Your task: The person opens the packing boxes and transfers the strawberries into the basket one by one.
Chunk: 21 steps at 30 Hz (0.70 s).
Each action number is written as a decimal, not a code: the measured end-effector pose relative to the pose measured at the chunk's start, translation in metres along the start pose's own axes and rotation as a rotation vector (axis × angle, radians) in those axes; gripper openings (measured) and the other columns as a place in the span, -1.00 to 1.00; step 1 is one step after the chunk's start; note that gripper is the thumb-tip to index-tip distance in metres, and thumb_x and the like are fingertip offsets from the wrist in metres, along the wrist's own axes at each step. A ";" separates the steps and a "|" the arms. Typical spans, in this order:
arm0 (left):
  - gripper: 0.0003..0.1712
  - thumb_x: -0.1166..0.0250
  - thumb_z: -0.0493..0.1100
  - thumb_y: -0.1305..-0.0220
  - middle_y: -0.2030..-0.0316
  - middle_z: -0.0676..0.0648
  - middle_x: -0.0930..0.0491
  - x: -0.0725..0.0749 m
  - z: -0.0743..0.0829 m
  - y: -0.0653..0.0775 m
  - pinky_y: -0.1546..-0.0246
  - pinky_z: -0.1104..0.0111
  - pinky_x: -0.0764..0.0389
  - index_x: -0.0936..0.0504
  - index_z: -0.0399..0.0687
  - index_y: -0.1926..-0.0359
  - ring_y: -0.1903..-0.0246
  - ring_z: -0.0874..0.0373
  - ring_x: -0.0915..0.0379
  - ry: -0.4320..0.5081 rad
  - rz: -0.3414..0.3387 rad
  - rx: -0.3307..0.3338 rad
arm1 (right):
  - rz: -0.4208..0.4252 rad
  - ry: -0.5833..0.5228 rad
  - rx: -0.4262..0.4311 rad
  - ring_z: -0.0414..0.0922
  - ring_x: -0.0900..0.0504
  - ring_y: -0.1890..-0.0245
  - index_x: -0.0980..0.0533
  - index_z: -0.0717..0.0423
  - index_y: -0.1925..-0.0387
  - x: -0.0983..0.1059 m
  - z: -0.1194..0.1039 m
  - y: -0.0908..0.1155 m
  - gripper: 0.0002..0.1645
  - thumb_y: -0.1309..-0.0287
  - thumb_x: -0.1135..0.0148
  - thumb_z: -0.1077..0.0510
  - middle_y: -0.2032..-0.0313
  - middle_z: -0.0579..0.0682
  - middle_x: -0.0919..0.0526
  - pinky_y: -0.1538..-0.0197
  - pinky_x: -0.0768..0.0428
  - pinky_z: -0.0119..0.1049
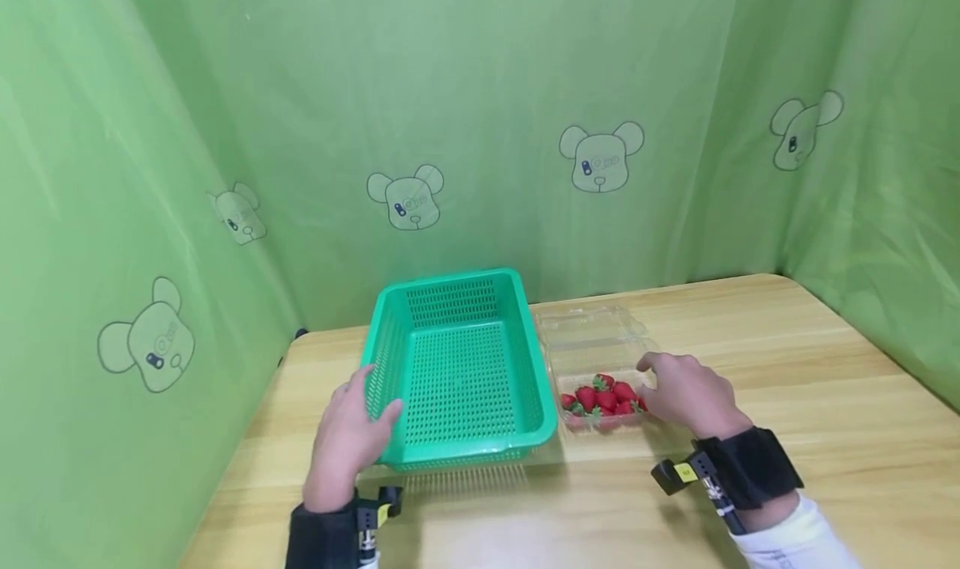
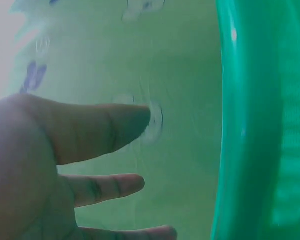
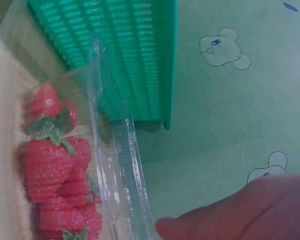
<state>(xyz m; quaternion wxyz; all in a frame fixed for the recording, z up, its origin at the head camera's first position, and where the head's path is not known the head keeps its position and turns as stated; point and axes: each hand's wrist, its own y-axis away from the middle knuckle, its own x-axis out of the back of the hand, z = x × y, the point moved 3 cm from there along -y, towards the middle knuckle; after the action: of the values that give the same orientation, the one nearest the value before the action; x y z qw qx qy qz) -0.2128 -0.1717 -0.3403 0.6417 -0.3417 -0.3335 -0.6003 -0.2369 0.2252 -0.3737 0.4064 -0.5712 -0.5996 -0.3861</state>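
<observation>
A green plastic basket (image 1: pixel 459 377) with slotted walls sits on the table, and nothing lies on its bottom. At its left side my left hand (image 1: pixel 347 431) has thumb and fingers spread apart. The left wrist view shows that hand (image 2: pixel 35 165) a gap away from the basket's rim (image 2: pixel 240 125), holding nothing. Right of the basket lies a clear plastic clamshell box (image 1: pixel 592 341), lid folded back, with several red strawberries (image 1: pixel 606 399) inside. My right hand (image 1: pixel 686 392) is over the box's right end, thumb and fingers apart. Strawberries with green leaves (image 3: pixel 50 167) show through the box wall.
The light wood table (image 1: pixel 817 402) extends to the right of the box and in front of the basket. A green curtain (image 1: pixel 495 94) printed with bear heads hangs behind the table and along both sides.
</observation>
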 end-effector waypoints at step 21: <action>-0.20 -0.12 -0.44 -0.19 -0.20 -0.53 -0.32 -0.006 -0.056 -0.020 0.59 0.25 -0.60 -0.03 -0.16 -0.42 0.33 -0.01 -0.55 0.267 -0.180 0.123 | -0.179 0.105 -0.026 0.16 -0.55 0.35 -0.53 0.26 0.05 -0.016 0.000 -0.018 -0.54 0.04 -0.25 0.16 0.14 0.33 -0.63 0.43 -0.45 0.04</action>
<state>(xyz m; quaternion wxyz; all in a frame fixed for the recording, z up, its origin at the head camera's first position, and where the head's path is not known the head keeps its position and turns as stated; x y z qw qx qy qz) -0.2319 -0.2159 -0.3753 0.6437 -0.1879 -0.3106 -0.6738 -0.2544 0.2183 -0.3889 0.3939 -0.4995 -0.6209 -0.4580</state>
